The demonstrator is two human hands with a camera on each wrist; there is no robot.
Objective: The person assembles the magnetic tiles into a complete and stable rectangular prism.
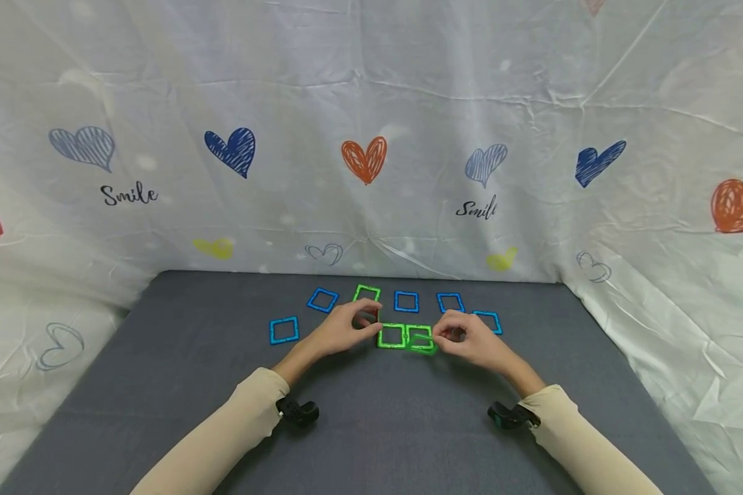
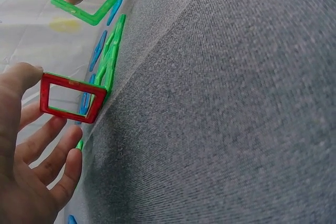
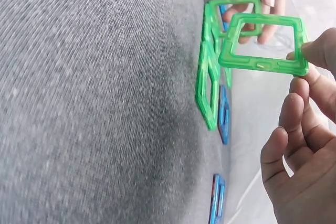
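Observation:
My left hand (image 1: 347,326) pinches a square magnetic tile frame, red (image 2: 68,115) on the side facing the left wrist camera and green on the other. It stands upright at the left end of two green magnetic tiles (image 1: 392,346) lying side by side on the table. In the right wrist view, my right hand (image 3: 310,145) pinches another green magnetic tile (image 3: 262,65) by its edge between thumb and fingers. That tile is raised and tilted over the right-hand flat one; it looks blurred in the head view. My right hand (image 1: 473,338) is right of the flat pair.
Behind the hands lie several blue tiles (image 1: 406,293) in a loose arc, with one green tile (image 1: 368,287) among them, partly hidden by my left hand. The dark grey table (image 1: 371,426) ends at a white cloth (image 1: 297,227) printed with hearts.

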